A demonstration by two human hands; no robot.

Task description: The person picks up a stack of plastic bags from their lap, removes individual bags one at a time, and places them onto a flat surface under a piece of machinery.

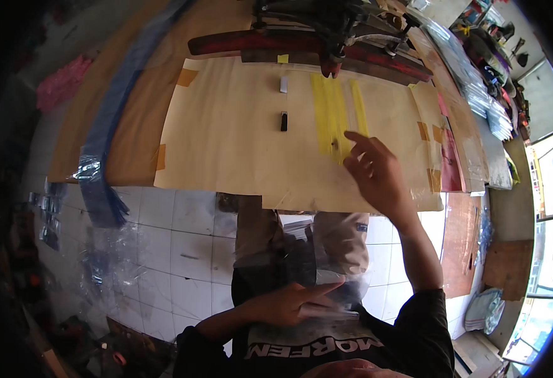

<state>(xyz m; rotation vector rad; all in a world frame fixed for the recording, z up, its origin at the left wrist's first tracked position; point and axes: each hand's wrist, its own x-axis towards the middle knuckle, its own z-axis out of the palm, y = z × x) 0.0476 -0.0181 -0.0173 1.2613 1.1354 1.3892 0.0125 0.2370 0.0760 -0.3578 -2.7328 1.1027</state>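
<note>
Now | my right hand [377, 173] hovers open-fingered over the yellow strips [333, 113] on the paper-covered table [226, 132] | left hand [292, 303] flat, pinning clear plastic bags [339, 283] against my waist | I'd press strips flat, slowly.

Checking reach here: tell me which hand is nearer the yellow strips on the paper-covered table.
Right. The right hand is over the table with its fingertips at the yellow strips. The left hand is far back at the person's waist, on a clear plastic bag.
</note>
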